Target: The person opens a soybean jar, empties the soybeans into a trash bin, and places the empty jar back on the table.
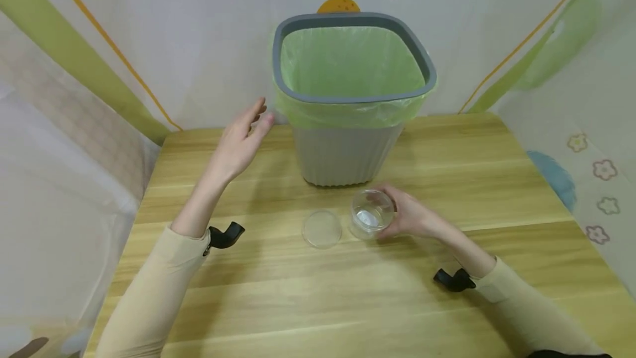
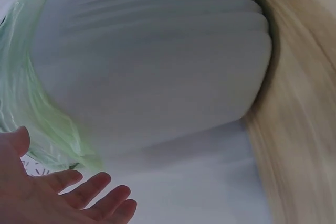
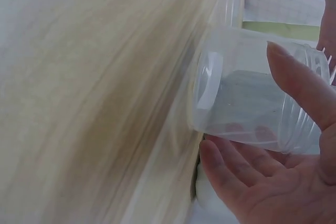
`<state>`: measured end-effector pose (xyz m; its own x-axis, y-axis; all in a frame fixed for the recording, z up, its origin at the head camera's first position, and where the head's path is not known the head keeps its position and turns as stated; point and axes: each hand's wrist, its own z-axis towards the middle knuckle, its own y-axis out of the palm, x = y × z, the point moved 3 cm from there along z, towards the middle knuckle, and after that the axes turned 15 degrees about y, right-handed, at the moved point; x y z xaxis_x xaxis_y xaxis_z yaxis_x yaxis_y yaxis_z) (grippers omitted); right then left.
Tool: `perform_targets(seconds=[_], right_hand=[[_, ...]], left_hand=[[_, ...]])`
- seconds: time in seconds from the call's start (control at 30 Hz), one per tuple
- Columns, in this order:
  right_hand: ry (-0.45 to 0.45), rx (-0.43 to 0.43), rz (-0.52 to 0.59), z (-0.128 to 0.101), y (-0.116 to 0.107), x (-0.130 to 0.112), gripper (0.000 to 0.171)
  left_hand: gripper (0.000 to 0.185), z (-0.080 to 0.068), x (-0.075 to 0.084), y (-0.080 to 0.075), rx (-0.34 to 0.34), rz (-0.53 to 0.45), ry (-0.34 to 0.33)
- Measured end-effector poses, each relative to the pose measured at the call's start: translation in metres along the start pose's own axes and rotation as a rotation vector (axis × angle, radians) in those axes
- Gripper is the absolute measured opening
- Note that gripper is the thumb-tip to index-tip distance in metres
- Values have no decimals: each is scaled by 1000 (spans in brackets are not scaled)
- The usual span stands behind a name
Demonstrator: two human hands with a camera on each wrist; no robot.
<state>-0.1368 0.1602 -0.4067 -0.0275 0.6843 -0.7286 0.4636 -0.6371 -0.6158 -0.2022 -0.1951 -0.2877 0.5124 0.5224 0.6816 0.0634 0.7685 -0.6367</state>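
Observation:
A clear plastic jar stands open-topped on the wooden table, with my right hand wrapped round its side. Its clear round lid lies flat on the table just left of it. My left hand hovers open, fingers straight, beside the left wall of a grey ribbed waste bin lined with a green bag. That hand touches nothing.
The bin stands at the back middle of the table, against a white printed backdrop. White sheeting hangs to the left and right of the table. Black wrist mounts sit on both beige sleeves.

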Motion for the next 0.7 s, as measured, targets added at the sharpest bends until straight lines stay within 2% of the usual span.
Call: perform_targets(seconds=[0.27, 0.4, 0.53, 0.7], right_hand=[[-1, 20, -42, -3, 7, 0, 101], [-35, -22, -17, -5, 5, 1, 107], [-35, -90, 14, -8, -10, 6, 106], [0, -79, -5, -5, -36, 14, 93]], left_hand=[[72, -16, -13, 1, -24, 15, -45], [73, -18, -19, 3, -41, 42, -42], [74, -24, -26, 7, -53, 43, -53], [74, -35, -34, 11, -58, 59, -63]])
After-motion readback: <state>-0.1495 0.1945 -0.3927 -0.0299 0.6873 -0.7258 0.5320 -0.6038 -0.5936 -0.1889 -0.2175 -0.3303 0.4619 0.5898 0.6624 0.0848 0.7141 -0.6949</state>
